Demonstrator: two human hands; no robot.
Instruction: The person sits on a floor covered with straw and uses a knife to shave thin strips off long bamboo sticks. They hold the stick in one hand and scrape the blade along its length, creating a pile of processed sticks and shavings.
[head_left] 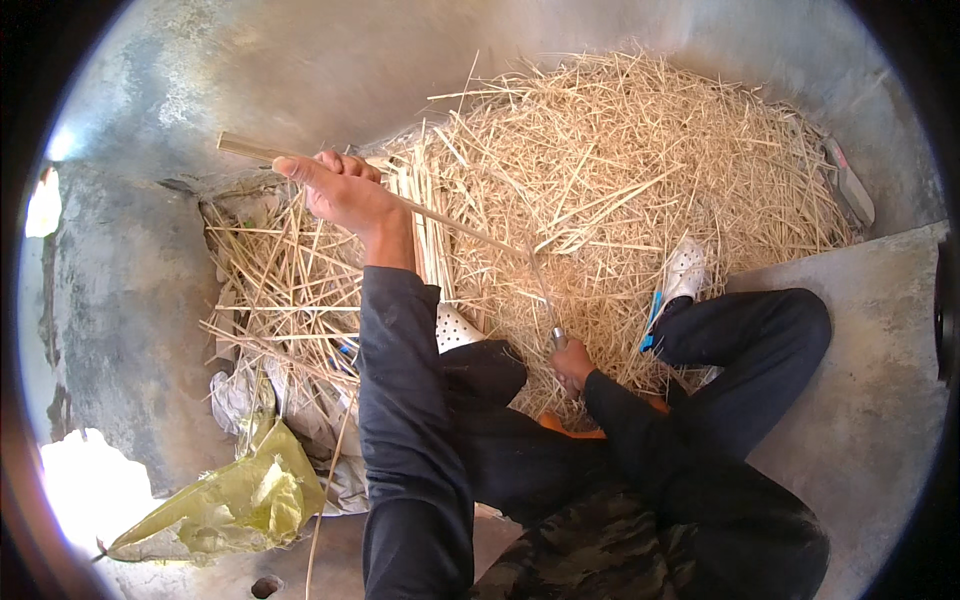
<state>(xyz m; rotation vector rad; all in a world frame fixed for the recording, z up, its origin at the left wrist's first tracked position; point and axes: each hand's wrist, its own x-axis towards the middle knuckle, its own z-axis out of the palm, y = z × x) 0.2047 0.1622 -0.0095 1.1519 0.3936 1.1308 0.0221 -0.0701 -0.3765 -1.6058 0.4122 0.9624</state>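
My left hand [352, 198] is raised on the left, its fingers closed round a long, thin, pale strip [460, 226] that looks like split bamboo. The strip slants from upper left down toward the middle. Low in the middle, my right hand [573, 366] grips a knife [545, 297] by its handle, the narrow blade pointing away from me. The strip's far end lies close to the blade's tip; whether they touch I cannot tell.
A broad heap of pale shavings [640, 150] covers the floor ahead. Left of it lie a bundle of straight strips [430, 235] and loose strips [300, 260]. A yellow sack [240, 495] sits at lower left. A flat bladed tool [850, 185] leans by the grey wall [330, 60].
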